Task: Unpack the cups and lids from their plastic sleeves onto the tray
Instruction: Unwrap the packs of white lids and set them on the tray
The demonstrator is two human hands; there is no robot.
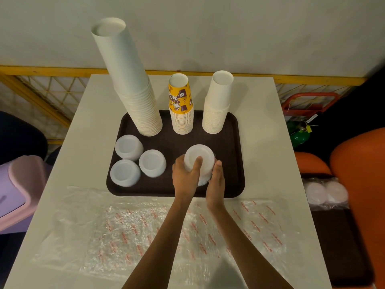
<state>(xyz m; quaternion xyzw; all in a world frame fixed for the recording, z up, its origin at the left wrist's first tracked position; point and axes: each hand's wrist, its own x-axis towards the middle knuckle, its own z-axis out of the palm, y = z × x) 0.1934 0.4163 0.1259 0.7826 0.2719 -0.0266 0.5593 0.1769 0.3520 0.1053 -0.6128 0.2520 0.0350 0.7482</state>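
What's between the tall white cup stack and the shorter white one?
The yellow printed cup stack, standing on the tray; the head view shows it.

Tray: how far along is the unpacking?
Done: three cup stacks and three lid stacks on the tray, empty sleeves on the table. In hand: left hand and right hand grip a fourth lid stack, plastic at its base. Left: wrapped lids at right.

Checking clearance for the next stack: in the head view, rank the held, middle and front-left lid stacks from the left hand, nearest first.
1. held lid stack, right side of the tray, gripped by the left hand.
2. middle lid stack, just left of it.
3. front-left lid stack, by the tray's corner.
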